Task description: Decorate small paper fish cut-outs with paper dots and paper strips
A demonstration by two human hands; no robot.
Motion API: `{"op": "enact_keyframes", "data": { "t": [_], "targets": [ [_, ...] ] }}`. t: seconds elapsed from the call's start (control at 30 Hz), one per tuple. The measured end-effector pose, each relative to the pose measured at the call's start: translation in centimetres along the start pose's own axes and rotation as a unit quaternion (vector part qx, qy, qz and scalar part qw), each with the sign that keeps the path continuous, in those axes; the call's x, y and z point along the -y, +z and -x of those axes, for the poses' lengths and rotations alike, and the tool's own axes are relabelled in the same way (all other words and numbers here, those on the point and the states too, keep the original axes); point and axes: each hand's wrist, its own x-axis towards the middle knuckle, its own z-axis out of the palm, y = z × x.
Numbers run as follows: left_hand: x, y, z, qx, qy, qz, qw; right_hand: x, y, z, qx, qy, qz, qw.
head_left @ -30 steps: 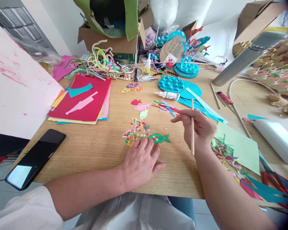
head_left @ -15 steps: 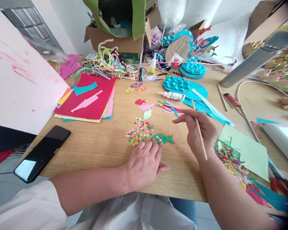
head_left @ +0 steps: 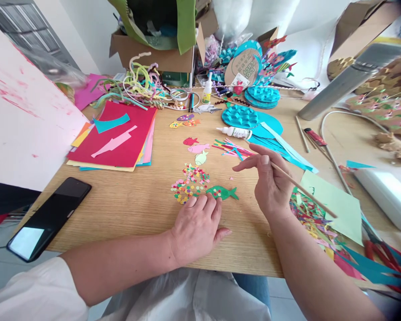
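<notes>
My left hand (head_left: 197, 227) lies palm down on the table, thumb apart, its fingertips at the lower edge of a green paper fish (head_left: 224, 192) with small coloured dots on it. A thin wooden stick (head_left: 307, 191) is pinched in my right hand (head_left: 272, 180), above the table to the right of the fish; its rear end slopes over the forearm. Beside the fish spreads a pile of colourful paper dots (head_left: 187, 187). Further back lie a pale green fish (head_left: 201, 158), a pink fish (head_left: 198, 148) and a red fish (head_left: 190, 141).
Thin paper strips (head_left: 232, 149) and a white glue bottle (head_left: 235, 132) lie behind my right hand. Coloured paper sheets (head_left: 120, 147) and a phone (head_left: 50, 218) are at left. Paper scraps (head_left: 307, 214), red-handled scissors (head_left: 377, 254) and a grey tube (head_left: 341, 87) are at right.
The stick has swung in my right hand, its rear end now pointing right instead of down. My left hand stays by the green fish. The whole view has shifted slightly.
</notes>
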Motion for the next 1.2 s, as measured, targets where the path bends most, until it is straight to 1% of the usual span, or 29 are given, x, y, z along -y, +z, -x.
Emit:
{"op": "enact_keyframes", "data": {
  "t": [0.13,0.37,0.57,0.7,0.87,1.03,1.2],
  "targets": [
    [0.0,0.0,0.0,0.002,0.000,0.003,1.000,-0.3,0.3,0.0,0.001,0.018,-0.036,0.999],
    [0.2,-0.2,0.0,0.007,0.004,0.005,1.000,-1.6,0.5,0.1,0.007,0.048,-0.083,0.995],
    [0.3,-0.2,0.2,0.007,0.008,0.000,1.000,-1.0,0.3,0.1,0.029,0.081,-0.106,0.991],
    [0.3,0.0,0.2,0.000,0.009,-0.003,1.000,-0.5,0.8,0.1,0.039,0.098,-0.146,0.984],
    [0.5,0.1,0.3,-0.003,0.018,-0.008,1.000,0.1,1.3,-0.2,0.088,0.115,-0.194,0.970],
    [0.5,0.2,0.3,-0.003,0.028,-0.024,0.999,1.7,1.6,-0.9,0.140,0.128,-0.205,0.960],
    [0.3,0.3,0.3,-0.012,0.030,-0.028,0.999,2.7,2.8,-1.1,0.186,0.144,-0.215,0.948]
  ]
}}
